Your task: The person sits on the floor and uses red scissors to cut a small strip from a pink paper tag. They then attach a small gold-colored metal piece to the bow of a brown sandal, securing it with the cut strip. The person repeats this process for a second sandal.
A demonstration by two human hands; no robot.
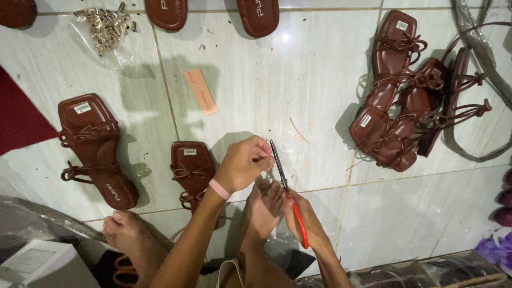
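A heap of brown strappy sandals (410, 101) fills the upper right of the frame; single sandals (96, 146) lie at left. At lower centre, the right hand (306, 221) grips red-handled scissors (288, 192), blades nearly shut. The left hand (242, 162) pinches something too thin to see. Keeping it taut would give a cleaner snip.

A pale tiled floor (298, 69) is seen under everything. Just left of the hands, one brown sandal (191, 169) is laid flat, and another brown sandal (95, 146) lies farther left. A heap of brown strappy sandals (410, 101) is piled well right. Beyond the hands, an orange paper strip (201, 92) and a clear bag of metal fittings (106, 26) are laid.
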